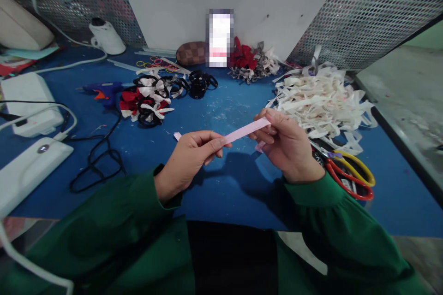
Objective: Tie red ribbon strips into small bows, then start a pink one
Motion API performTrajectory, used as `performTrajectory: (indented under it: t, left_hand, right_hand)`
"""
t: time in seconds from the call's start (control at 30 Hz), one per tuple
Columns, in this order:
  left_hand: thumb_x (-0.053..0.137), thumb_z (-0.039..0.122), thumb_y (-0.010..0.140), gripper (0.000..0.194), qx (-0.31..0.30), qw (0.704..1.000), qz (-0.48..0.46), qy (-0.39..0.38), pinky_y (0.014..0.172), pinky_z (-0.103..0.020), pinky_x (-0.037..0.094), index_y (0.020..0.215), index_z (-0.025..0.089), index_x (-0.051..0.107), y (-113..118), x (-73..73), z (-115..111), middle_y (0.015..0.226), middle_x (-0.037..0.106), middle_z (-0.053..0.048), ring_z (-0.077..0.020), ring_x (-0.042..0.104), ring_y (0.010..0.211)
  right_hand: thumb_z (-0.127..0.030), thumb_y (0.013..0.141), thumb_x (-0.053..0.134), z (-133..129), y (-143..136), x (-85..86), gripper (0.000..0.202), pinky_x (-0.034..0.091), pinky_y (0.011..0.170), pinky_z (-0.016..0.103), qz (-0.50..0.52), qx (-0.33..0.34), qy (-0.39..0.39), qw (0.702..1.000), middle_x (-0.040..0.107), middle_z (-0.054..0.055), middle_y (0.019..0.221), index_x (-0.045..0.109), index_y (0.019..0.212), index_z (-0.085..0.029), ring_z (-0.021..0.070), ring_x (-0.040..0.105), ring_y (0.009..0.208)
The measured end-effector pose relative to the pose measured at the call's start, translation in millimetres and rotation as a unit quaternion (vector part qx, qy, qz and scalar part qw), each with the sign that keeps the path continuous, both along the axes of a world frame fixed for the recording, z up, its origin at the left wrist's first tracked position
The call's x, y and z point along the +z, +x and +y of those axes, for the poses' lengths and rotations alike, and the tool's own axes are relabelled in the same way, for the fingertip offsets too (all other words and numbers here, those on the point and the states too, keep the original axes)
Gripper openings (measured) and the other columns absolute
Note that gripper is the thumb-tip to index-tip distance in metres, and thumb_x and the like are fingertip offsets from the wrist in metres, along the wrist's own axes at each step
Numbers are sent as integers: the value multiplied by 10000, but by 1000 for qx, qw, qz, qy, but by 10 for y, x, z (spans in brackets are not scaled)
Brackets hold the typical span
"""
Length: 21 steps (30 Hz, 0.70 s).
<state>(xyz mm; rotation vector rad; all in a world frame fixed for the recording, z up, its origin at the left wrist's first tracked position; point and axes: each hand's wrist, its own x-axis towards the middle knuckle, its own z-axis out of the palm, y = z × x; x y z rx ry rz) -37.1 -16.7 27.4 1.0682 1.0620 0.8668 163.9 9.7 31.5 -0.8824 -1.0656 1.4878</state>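
A pale pink ribbon is stretched between my two hands above the blue tabletop. My left hand pinches it between thumb and fingers, and a short end shows behind that hand. My right hand grips the other part higher up, with a loose tail hanging below its fingers. Beside my right wrist lie scissors with red and yellow handles. A heap of cream ribbon strips spreads just beyond my right hand.
A blue glue gun and a pile of bow hair ties lie at left. Behind are a checkered case, a blurred phone and red and grey bows. White power blocks and a looping black cable occupy the left side.
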Motion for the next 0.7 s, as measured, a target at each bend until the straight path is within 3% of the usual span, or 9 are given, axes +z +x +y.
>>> performTrajectory:
  t: [0.17,0.3,0.37,0.47,0.53,0.63,0.7]
  left_hand:
    - [681,391,846,223,4,1000,-24,-4,469,-231,207,832,190,776,-7,13,-10,622,530,12,-72,339,522]
    - [688,380,836,205,4,1000,-19,-9,474,-243,200,861,198,780,-9,15,-19,618,510,18,-76,326,517]
    - [698,364,829,183,7,1000,-10,-5,473,-244,193,853,201,778,-6,10,-21,620,514,20,-75,330,517]
    - [702,341,827,158,14,1000,12,14,475,-243,210,823,199,773,9,8,-23,628,545,16,-76,358,526]
    - [701,324,825,145,7,999,32,25,489,-241,242,817,196,770,22,16,-25,631,564,16,-78,376,534]
    - [697,319,824,146,-14,998,48,31,515,-240,278,801,188,757,35,34,-29,640,582,21,-76,382,538]
    - [703,324,819,146,-21,998,52,31,520,-240,281,806,187,751,36,38,-29,646,585,24,-75,378,540]
  right_hand:
    - [-405,842,643,16,6,13,425,440,567,291,-4,-19,6,1000,234,-81,554,363,580,-221,74,222,439]
    - [-399,863,621,36,5,-77,419,428,544,289,-53,-61,12,997,255,-74,553,358,586,-227,86,274,447]
    - [-389,881,612,33,-7,-136,310,446,581,288,-118,-113,54,985,403,-42,602,479,656,-223,114,430,530]
    - [-374,892,620,-8,-47,-172,162,488,819,337,-256,-161,170,938,647,45,943,641,933,-218,183,609,917]
    - [-370,898,621,-55,-86,-160,198,467,916,365,-314,-97,219,919,678,68,1080,666,1012,-215,208,610,1052]
    - [-350,919,596,-118,-143,-128,174,488,831,337,-323,29,193,926,715,47,940,690,933,-204,190,651,914]
    - [-315,909,610,-138,-162,-119,144,483,790,320,-311,35,169,935,698,26,850,679,859,-200,173,642,833]
